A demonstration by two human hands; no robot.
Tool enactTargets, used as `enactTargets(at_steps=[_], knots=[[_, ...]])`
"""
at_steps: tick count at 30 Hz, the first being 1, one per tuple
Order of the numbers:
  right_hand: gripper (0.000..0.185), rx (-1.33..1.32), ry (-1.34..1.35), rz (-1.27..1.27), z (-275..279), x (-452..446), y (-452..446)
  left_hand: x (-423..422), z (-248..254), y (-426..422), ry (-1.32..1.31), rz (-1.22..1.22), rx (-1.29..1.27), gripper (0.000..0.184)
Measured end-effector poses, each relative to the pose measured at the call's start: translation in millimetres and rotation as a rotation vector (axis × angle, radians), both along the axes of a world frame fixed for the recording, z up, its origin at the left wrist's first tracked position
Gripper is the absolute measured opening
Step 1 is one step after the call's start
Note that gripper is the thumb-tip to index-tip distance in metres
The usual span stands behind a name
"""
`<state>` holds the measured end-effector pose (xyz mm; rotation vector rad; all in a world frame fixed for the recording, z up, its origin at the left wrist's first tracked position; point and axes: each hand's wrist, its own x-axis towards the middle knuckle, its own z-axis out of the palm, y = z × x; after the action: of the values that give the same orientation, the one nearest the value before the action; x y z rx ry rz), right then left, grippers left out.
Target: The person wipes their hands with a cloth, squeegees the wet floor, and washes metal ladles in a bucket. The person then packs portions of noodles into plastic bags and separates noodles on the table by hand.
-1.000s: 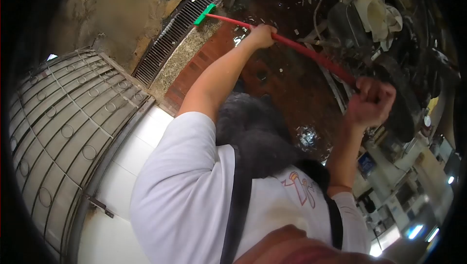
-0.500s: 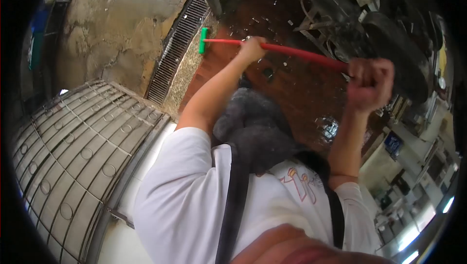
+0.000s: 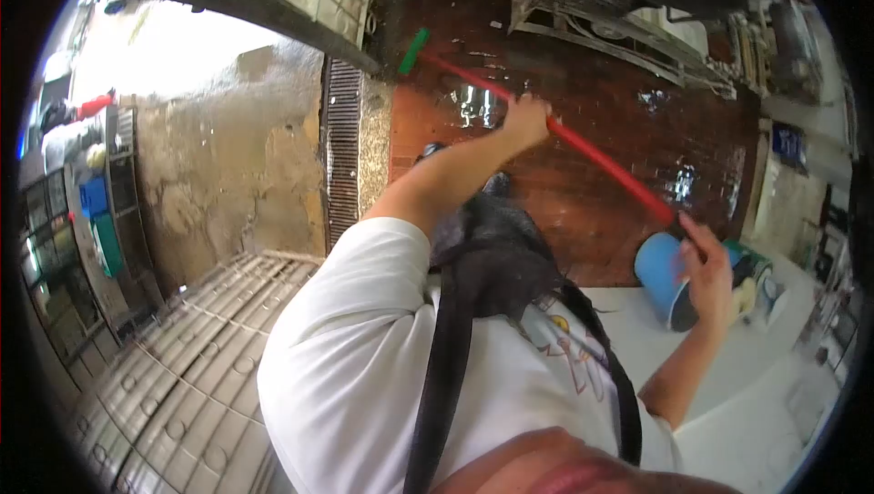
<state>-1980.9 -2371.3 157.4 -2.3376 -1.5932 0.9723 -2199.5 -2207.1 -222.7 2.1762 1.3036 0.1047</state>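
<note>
A long red pole (image 3: pixel 605 159) with a green head (image 3: pixel 414 51) slants across the view. The head is at the upper left end of the pole, over the wet red-brown brick floor (image 3: pixel 583 207). Partway along the pole, my left hand (image 3: pixel 528 122) is closed around it. My right hand (image 3: pixel 706 271) holds the dark lower end with loosely bent fingers, in front of a blue bucket (image 3: pixel 657 268). Part of the right hand is blurred.
A metal grate drain (image 3: pixel 343 152) runs beside a speckled strip (image 3: pixel 375 143). A barred metal gate (image 3: pixel 200 376) stands at lower left. Metal frames (image 3: pixel 619 52) are at upper right. Shelving with coloured items (image 3: pixel 91 193) lines the far left.
The view has turned, bringing the blue bucket and left shelving into sight. The green head has shifted from beside the drain to over the brick floor. My right hand's fingers look looser.
</note>
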Motion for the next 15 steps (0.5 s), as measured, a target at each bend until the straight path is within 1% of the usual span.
enactTargets(at_steps=[1,2,3,4,6,7,10,11,12,13,14,15], knots=[[0.032,-0.160,0.021,-0.082,4,2,-19,13,-10,-31,-0.029,-0.017,0.040,0.040],[0.033,-0.323,0.029,-0.158,8,4,-37,23,-32,-60,0.045,-0.106,0.048,0.040],[0.033,-0.309,0.059,-0.098,-10,15,-63,21,-34,-88,0.044,-0.194,-0.047,0.039],[0.034,-0.299,0.091,-0.037,-30,14,-86,19,-44,-115,0.048,-0.217,-0.139,0.042],[0.034,-0.371,0.094,-0.152,-60,-14,-114,-3,-40,-143,0.105,-0.318,-0.292,0.040],[0.034,-0.413,0.092,-0.211,-76,-32,-129,-16,-41,-149,0.132,-0.371,-0.374,0.038],[0.035,-0.265,0.225,-0.263,-135,-94,-185,-76,-92,-158,0.166,-0.438,-0.306,0.030],[0.036,-0.351,0.291,-0.369,-145,-127,-189,-102,-98,-156,0.144,-0.442,-0.311,0.029],[0.038,-0.358,0.310,-0.368,-169,-154,-206,-129,-104,-147,0.116,-0.437,-0.310,0.027],[0.041,-0.309,0.303,-0.341,-182,-193,-203,-155,-111,-132,0.089,-0.427,-0.303,0.025],[0.044,-0.232,0.323,-0.316,-200,-225,-204,-178,-121,-117,0.137,-0.476,-0.257,0.025],[0.046,-0.462,0.309,-0.394,-198,-254,-177,-199,-133,-102,0.186,-0.529,-0.215,0.025]])
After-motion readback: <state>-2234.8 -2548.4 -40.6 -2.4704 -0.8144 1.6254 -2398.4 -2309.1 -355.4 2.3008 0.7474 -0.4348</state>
